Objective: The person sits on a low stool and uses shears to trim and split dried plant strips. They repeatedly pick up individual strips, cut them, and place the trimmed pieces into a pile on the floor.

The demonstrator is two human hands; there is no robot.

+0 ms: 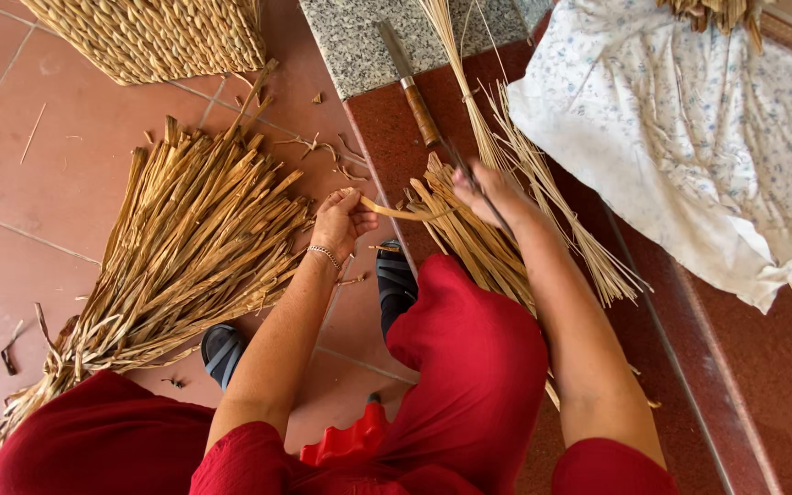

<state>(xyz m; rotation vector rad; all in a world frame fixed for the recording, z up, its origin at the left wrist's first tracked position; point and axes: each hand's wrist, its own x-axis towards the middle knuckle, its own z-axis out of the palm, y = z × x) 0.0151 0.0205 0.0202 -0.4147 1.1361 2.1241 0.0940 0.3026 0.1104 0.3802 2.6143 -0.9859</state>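
Dried straw everywhere, and both hands are busy with it. Left hand (pixel 343 218) has its fingers curled tight on one end of a flat yellow strip (pixel 402 213), pinching it near the thumb. That strip runs across between the two hands, just above the sandal (pixel 395 278) on the tiled floor (pixel 38 202). Right hand (pixel 486 191) is closed too, fingers wrapped around a thin dark tool (pixel 488 197) and pressed against the far end of the strip, right on top of a reed bundle (pixel 483 243) lying over the red lap. Over to the left, a big sheaf (pixel 181 243) sprawls across the floor, well clear of the hands. Above it sits a woven basket (pixel 162 35). Ahead, a wooden-handled knife (pixel 414 87) rests on a grey stone slab (pixel 359 46), with long thin stalks (pixel 515 156) fanning beside it. A flowered white cloth (pixel 689 137) lies at the right.
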